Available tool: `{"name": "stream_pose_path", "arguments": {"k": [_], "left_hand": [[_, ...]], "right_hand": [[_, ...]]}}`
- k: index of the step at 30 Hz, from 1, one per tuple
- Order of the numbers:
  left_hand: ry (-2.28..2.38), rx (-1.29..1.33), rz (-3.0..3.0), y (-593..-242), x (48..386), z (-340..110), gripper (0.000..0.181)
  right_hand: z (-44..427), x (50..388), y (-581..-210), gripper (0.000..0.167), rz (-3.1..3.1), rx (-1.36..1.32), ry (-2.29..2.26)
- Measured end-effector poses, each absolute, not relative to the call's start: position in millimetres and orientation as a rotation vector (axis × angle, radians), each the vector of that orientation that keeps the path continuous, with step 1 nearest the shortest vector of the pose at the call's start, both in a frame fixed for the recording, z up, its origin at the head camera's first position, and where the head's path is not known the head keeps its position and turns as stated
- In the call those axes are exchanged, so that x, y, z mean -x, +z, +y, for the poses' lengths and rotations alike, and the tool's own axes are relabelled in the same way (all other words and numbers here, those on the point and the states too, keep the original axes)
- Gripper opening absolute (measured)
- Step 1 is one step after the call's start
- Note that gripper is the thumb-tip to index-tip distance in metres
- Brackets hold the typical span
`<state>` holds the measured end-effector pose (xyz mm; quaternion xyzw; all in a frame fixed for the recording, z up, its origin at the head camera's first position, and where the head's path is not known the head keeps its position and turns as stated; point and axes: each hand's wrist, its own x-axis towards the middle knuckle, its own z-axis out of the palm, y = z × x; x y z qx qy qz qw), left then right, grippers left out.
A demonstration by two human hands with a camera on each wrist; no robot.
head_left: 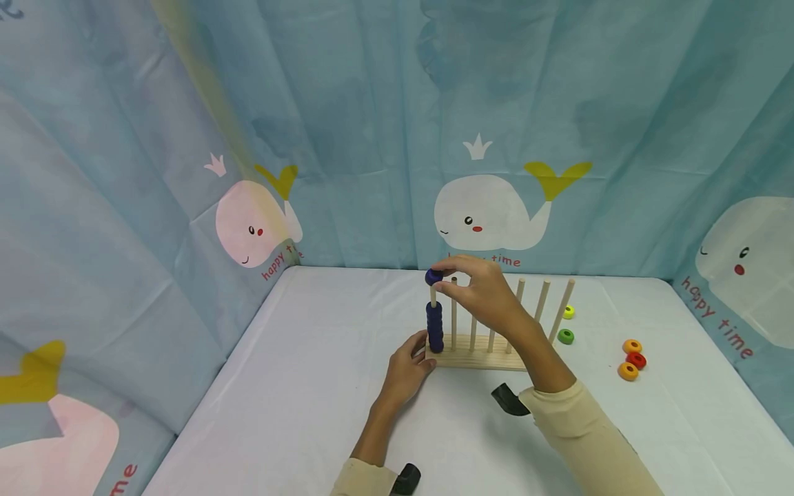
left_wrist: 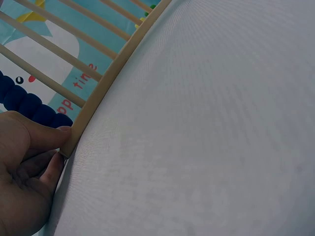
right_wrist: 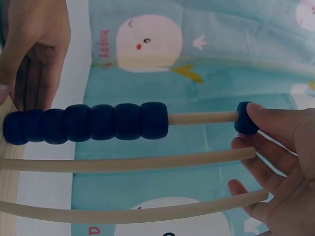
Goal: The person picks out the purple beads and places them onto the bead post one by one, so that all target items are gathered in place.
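Note:
A wooden peg rack (head_left: 477, 360) stands on the white table with a row of upright pegs. Dark blue beads (right_wrist: 103, 122) are stacked on its leftmost peg, and bare wood shows above them. My right hand (right_wrist: 290, 167) pinches one more blue bead (right_wrist: 246, 118) between thumb and fingers at that peg's tip. My left hand (head_left: 406, 372) holds the left end of the base; in the left wrist view its thumb and fingers grip the base edge (left_wrist: 74, 140). The other pegs in view carry no beads.
Right of the rack lie a yellow bead (head_left: 568, 312) and a green bead (head_left: 566, 337). Farther right, a red bead (head_left: 636, 360) sits between two orange beads (head_left: 628, 371). A blue whale-print curtain (head_left: 372, 138) hangs behind the table.

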<state>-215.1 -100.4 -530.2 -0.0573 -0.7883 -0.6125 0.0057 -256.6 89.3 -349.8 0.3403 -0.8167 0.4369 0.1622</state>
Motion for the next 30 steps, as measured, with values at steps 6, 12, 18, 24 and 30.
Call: {"name": "stream_pose_path", "arguments": {"k": [6,12,18,24,30], "left_hand": [[-1.896,0.182,-2.487,-531.7,216.1,-98.2,0.064],[-1.905,0.200,-2.480,-532.3,216.7,-95.3,0.064],[-1.914,0.210,-2.467,-531.8,217.6,-95.4,0.062],[-1.861,0.152,-2.485,-527.0,216.3,-102.9,0.057],[-1.711,0.022,-2.522,-516.7,216.3,-122.2,0.060]], "right_hand": [[92.1,255.8,-351.1,0.031,-2.351,-0.954,1.215],[104.7,248.4,-348.5,0.030,-2.315,-0.931,1.162],[134.2,241.9,-345.0,0.028,-2.249,-0.879,1.118],[177.7,237.1,-349.3,0.026,-2.247,-0.694,1.111],[234.7,235.9,-356.1,0.028,-2.278,-0.534,0.994]]}}
